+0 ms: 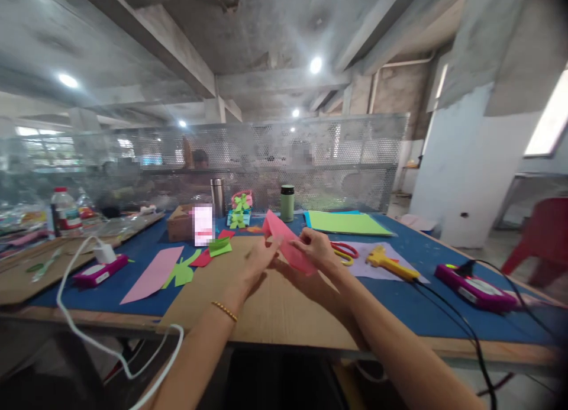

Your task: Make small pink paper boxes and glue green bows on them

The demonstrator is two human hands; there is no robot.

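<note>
A folded sheet of pinkish-red paper [290,249] is held up between my two hands, above a brown cardboard sheet [231,315]. My left hand [262,257] grips its left side, and my right hand [316,247] pinches its right edge. To the left lie a pink paper strip [153,274], a green paper cutout [181,273] and small red and green paper pieces [220,247]. Right of my hands are scissors with red and yellow handles [345,251] and a yellow glue gun [390,263] on a pale purple sheet [368,269].
Green sheets [348,222] lie at the back right, near a green flask [287,204]. A steel flask [217,197], a box [180,222] and a paper craft [239,210] stand at the back. Purple power strips [100,271] with cables sit at both sides. A perforated screen [266,144] borders the table.
</note>
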